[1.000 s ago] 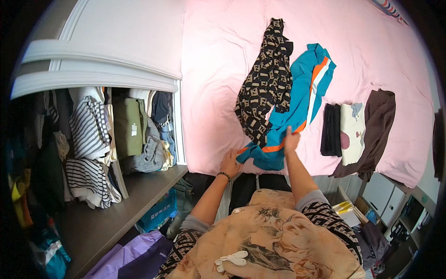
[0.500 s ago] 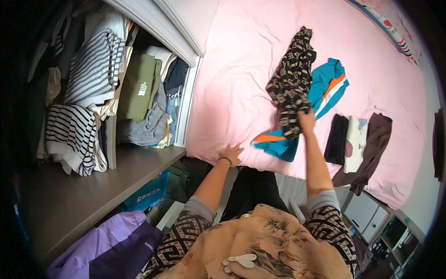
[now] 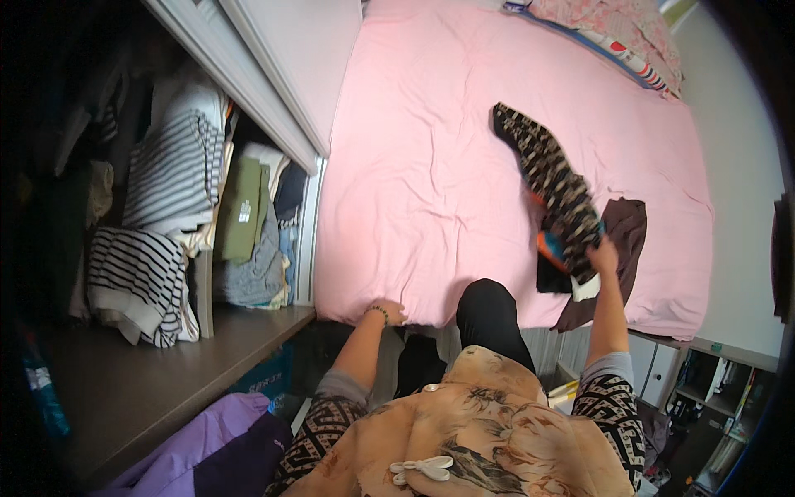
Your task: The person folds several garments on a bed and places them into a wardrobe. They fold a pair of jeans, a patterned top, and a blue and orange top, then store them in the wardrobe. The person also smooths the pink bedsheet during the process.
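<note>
My right hand (image 3: 605, 256) grips the lower end of a long, black-and-beige patterned garment (image 3: 553, 172) that lies stretched across the pink bed. Bits of a teal and orange garment (image 3: 550, 246) peek out from under it. Beside and partly beneath these are a black folded cloth (image 3: 551, 278), a white folded one (image 3: 586, 288) and a dark brown garment (image 3: 631, 228). At the near edge of the bed (image 3: 422, 207), my left hand (image 3: 391, 313) rests on the sheet, holding nothing, its fingers only partly visible.
On the left, an open wardrobe holds striped tops (image 3: 137, 269) and an olive green garment (image 3: 243, 211) above a dark shelf (image 3: 182, 373). A purple jacket (image 3: 195, 443) lies below. Bedding (image 3: 609, 33) is piled at the far right; a shelf unit (image 3: 720, 381) stands lower right.
My right hand has drawn the patterned garment and the teal one to the right, over the folded clothes. My left hand stays at the bed's edge. A dark-clad knee now shows against the bed.
</note>
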The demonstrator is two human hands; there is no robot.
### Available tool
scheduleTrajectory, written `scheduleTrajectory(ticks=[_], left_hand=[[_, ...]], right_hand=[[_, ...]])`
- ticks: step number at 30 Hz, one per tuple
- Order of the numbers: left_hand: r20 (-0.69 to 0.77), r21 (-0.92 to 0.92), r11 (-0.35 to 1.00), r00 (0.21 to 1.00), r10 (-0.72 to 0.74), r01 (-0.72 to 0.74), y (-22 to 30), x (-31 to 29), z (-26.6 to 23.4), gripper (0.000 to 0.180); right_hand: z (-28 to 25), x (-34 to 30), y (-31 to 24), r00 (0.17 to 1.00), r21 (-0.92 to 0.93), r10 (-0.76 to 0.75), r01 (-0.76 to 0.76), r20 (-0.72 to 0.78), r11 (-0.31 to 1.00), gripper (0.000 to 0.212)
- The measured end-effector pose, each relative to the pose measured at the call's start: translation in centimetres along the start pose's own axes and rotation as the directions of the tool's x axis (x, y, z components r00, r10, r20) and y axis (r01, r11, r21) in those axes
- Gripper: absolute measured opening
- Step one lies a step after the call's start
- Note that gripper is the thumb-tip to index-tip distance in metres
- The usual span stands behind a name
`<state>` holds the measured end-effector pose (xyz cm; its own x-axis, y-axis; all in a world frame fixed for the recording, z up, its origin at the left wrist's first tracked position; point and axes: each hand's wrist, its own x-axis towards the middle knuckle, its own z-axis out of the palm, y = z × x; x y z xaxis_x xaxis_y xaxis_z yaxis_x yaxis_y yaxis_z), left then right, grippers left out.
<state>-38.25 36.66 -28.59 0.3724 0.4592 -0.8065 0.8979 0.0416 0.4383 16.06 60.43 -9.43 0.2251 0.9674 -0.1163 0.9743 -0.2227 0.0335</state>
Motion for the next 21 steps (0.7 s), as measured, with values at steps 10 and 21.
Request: scheduleTrajectory(ticks=[10,21], left_hand=[[-0.728,-0.393,0.919,0.605,-0.322,0.015,-3.3,0.5,-10.8,0.041],[-0.637,-0.421,0.834,0.538,-0.552,0.357,-3.3,14.1,-34.4,0.097]], right_hand=[[6.2,3.3,-12.2,0.909,0.144,-0.372,0.400,-0.187,0.905,0.025],[13.6,33.9,-37.0,0.730,0.095,-0.646,0.676,-0.223,0.731,0.052]])
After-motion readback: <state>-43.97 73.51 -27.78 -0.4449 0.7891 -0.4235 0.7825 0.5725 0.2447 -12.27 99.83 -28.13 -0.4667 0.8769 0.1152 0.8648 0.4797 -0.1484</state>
